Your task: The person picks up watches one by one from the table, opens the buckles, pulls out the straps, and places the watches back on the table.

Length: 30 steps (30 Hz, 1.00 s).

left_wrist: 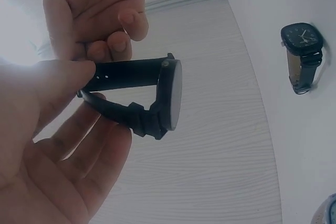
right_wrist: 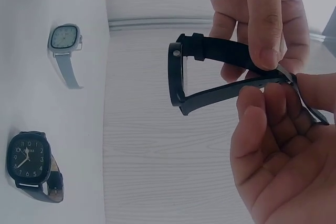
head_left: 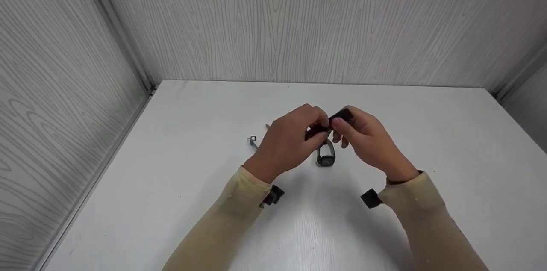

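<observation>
Both hands hold a black wristwatch above the table, its strap [right_wrist: 226,50] closed into a loop with the round case [left_wrist: 167,95] hanging sideways. My left hand [head_left: 288,140] pinches the strap between thumb and fingers. Opposite it, my right hand [head_left: 367,140] grips the strap's end beside the buckle [right_wrist: 286,77], thumb against fingers. The strap's tail passes through the buckle toward the right thumb in the right wrist view. Under the hands, a second watch with a square black dial [right_wrist: 29,156] stands on the table, its dark strap bent behind it.
A pale watch [right_wrist: 65,38] with a light strap lies on the white table [head_left: 171,168], mostly hidden behind the left hand in the head view. Wood-grain panels [head_left: 273,23] stand at the back and sides. Small black cameras [head_left: 371,198] sit at both wrists.
</observation>
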Each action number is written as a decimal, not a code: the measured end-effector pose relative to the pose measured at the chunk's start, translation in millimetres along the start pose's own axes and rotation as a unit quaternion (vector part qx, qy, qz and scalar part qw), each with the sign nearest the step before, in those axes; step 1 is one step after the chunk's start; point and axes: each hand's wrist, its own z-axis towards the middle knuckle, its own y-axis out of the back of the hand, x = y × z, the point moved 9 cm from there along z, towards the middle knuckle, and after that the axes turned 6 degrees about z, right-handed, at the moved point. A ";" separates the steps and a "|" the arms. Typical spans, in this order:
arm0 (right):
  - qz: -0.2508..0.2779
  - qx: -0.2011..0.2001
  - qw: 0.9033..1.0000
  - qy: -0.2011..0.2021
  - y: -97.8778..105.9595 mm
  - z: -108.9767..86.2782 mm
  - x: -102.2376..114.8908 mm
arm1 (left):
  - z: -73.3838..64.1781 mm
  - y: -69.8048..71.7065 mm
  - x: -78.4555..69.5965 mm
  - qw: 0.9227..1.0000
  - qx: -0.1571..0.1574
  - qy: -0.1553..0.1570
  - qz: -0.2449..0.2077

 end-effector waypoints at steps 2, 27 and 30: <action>0.009 0.003 1.000 0.008 -0.3 -0.6 1.0 | -0.1 0.3 -1.6 1.000 -0.001 -0.006 0.000; 0.025 -0.009 0.998 0.060 1.2 -2.8 10.3 | 1.8 7.0 -1.5 0.999 -0.025 -0.001 -0.036; 0.011 -0.013 0.999 0.050 0.7 -2.1 8.5 | 0.6 5.6 -1.0 0.999 -0.017 0.001 -0.028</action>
